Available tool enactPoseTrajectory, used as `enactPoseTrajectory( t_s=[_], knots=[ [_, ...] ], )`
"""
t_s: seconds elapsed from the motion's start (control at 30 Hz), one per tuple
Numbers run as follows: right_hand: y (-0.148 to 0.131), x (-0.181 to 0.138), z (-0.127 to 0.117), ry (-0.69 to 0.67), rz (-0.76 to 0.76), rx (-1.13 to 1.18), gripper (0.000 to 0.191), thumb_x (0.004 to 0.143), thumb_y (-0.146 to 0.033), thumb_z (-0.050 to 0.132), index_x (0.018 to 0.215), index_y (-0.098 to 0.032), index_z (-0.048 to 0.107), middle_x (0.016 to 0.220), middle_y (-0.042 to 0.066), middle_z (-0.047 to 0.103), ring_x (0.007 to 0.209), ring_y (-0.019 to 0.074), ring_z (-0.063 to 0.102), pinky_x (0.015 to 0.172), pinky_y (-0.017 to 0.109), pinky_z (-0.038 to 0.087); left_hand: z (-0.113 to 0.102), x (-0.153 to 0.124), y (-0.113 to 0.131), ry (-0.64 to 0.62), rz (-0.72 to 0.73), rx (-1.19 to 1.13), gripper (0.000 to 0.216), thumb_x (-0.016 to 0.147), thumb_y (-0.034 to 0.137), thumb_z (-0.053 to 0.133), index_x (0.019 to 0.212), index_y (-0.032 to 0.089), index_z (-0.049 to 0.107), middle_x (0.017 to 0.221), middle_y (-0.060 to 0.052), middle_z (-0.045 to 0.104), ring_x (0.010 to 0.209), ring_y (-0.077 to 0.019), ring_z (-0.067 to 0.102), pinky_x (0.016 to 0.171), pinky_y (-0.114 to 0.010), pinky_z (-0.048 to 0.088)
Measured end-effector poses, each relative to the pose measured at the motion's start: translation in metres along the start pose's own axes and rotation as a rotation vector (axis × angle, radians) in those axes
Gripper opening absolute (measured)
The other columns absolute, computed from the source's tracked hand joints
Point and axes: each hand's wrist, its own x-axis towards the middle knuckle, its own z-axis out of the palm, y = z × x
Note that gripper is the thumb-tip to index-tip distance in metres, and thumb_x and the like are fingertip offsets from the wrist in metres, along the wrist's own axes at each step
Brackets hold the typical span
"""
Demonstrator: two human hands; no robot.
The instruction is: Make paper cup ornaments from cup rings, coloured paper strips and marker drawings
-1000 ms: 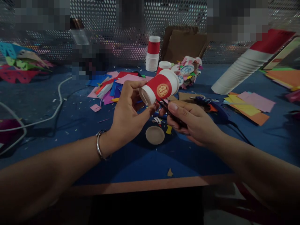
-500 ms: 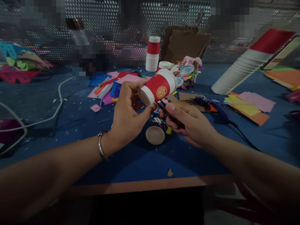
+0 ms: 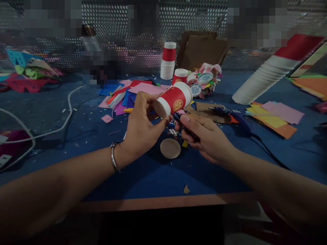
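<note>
My left hand (image 3: 141,126) grips a red and white paper cup (image 3: 173,99) with a round gold emblem, fingers behind it and thumb under its base end. The cup is tilted on its side above the table. My right hand (image 3: 204,136) is closed round a slim black tool (image 3: 187,127) with what look like two narrow prongs. Its tip meets the underside of the cup near my left thumb; whether it pierces the wall I cannot tell. Below, on the table, lies a round brown cardboard disc (image 3: 170,148).
Coloured paper sheets (image 3: 133,92) and scraps lie behind my hands. Further back are stacked cups (image 3: 168,61), a decorated paper piece (image 3: 204,81) and cardboard (image 3: 204,51). On the right are a corded blue tool (image 3: 238,122) and a leaning cup stack (image 3: 270,75). White cable (image 3: 68,105) runs left.
The view has shifted slightly. The cup has dropped a little, and the prongs of the black tool appear closer together at the cup's underside. Both hands keep their hold.
</note>
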Motion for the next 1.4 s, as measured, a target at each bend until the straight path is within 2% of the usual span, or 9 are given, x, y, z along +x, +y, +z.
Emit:
enactPoseTrajectory(
  t_s=[0.17, 0.27, 0.4, 0.57, 0.73, 0.87, 1.07, 1.23, 1.4],
  knots=[
    [-0.003, 0.003, 0.005, 0.003, -0.051, 0.0, 0.055, 0.087, -0.071, 0.08, 0.078, -0.018, 0.065, 0.058, -0.005, 0.043, 0.05, 0.0062, 0.031, 0.041, 0.023, 0.015, 0.004, -0.002, 0.005, -0.034, -0.035, -0.033, 0.054, 0.08, 0.024, 0.088, 0.12, 0.025, 0.052, 0.133, -0.011, 0.071, 0.124, -0.0277, 0.073, 0.104, -0.048, 0.066],
    [-0.004, 0.002, 0.006, 0.014, -0.074, 0.016, 0.054, 0.088, -0.071, 0.078, 0.079, -0.02, 0.064, 0.06, -0.005, 0.043, 0.052, 0.0076, 0.031, 0.043, 0.024, 0.015, 0.004, -0.001, 0.004, -0.037, -0.031, -0.1, 0.057, 0.08, 0.026, 0.089, 0.122, 0.025, 0.051, 0.129, -0.01, 0.071, 0.12, -0.0259, 0.074, 0.098, -0.043, 0.068],
    [-0.003, 0.001, 0.003, 0.043, -0.049, 0.052, 0.049, 0.089, -0.068, 0.079, 0.08, -0.022, 0.064, 0.062, -0.003, 0.046, 0.053, 0.0093, 0.031, 0.043, 0.026, 0.014, 0.001, 0.0, 0.005, -0.129, -0.093, -0.185, 0.053, 0.085, 0.03, 0.085, 0.123, 0.025, 0.049, 0.123, -0.009, 0.072, 0.108, -0.0226, 0.076, 0.085, -0.037, 0.068],
    [0.0, 0.002, 0.002, 0.033, -0.057, 0.08, 0.048, 0.089, -0.066, 0.08, 0.082, -0.021, 0.064, 0.059, -0.006, 0.044, 0.049, 0.0073, 0.028, 0.041, 0.024, 0.014, 0.002, -0.001, 0.005, -0.134, -0.147, -0.224, 0.051, 0.088, 0.034, 0.084, 0.122, 0.025, 0.047, 0.121, -0.009, 0.074, 0.108, -0.0228, 0.077, 0.088, -0.038, 0.068],
    [0.0, 0.001, 0.004, 0.034, -0.071, 0.076, 0.053, 0.086, -0.069, 0.082, 0.08, -0.02, 0.062, 0.056, -0.007, 0.043, 0.047, 0.0061, 0.029, 0.04, 0.023, 0.015, 0.002, -0.004, 0.011, -0.148, -0.131, -0.122, 0.044, 0.091, 0.033, 0.082, 0.119, 0.025, 0.048, 0.114, -0.008, 0.075, 0.107, -0.0238, 0.077, 0.087, -0.04, 0.067],
    [-0.001, 0.0, 0.006, 0.049, -0.083, 0.075, 0.054, 0.084, -0.069, 0.084, 0.077, -0.02, 0.061, 0.06, -0.006, 0.045, 0.05, 0.0062, 0.03, 0.041, 0.023, 0.015, -0.003, -0.005, 0.02, -0.211, -0.09, -0.001, 0.041, 0.093, 0.027, 0.077, 0.124, 0.024, 0.049, 0.119, -0.01, 0.075, 0.107, -0.024, 0.076, 0.086, -0.039, 0.066],
    [-0.002, 0.0, 0.007, 0.081, -0.092, 0.072, 0.056, 0.081, -0.07, 0.086, 0.077, -0.021, 0.06, 0.065, -0.005, 0.046, 0.052, 0.0068, 0.03, 0.041, 0.023, 0.016, -0.005, -0.003, 0.021, -0.201, -0.041, 0.092, 0.043, 0.092, 0.028, 0.077, 0.125, 0.022, 0.05, 0.116, -0.01, 0.074, 0.099, -0.023, 0.075, 0.08, -0.037, 0.064],
    [-0.002, -0.001, 0.007, 0.085, -0.105, 0.086, 0.056, 0.081, -0.07, 0.086, 0.075, -0.021, 0.06, 0.062, -0.006, 0.042, 0.05, 0.0064, 0.028, 0.041, 0.023, 0.015, -0.004, -0.002, 0.021, -0.205, -0.02, 0.12, 0.043, 0.091, 0.026, 0.077, 0.124, 0.023, 0.05, 0.108, -0.007, 0.074, 0.092, -0.0213, 0.074, 0.072, -0.034, 0.061],
    [-0.003, -0.002, 0.008, 0.103, -0.12, 0.083, 0.058, 0.078, -0.069, 0.088, 0.075, -0.021, 0.057, 0.068, -0.004, 0.047, 0.051, 0.0056, 0.03, 0.04, 0.023, 0.016, -0.002, -0.003, 0.023, -0.206, -0.026, 0.043, 0.042, 0.092, 0.024, 0.077, 0.124, 0.024, 0.051, 0.112, -0.007, 0.074, 0.098, -0.0218, 0.075, 0.076, -0.035, 0.065]
  ],
)
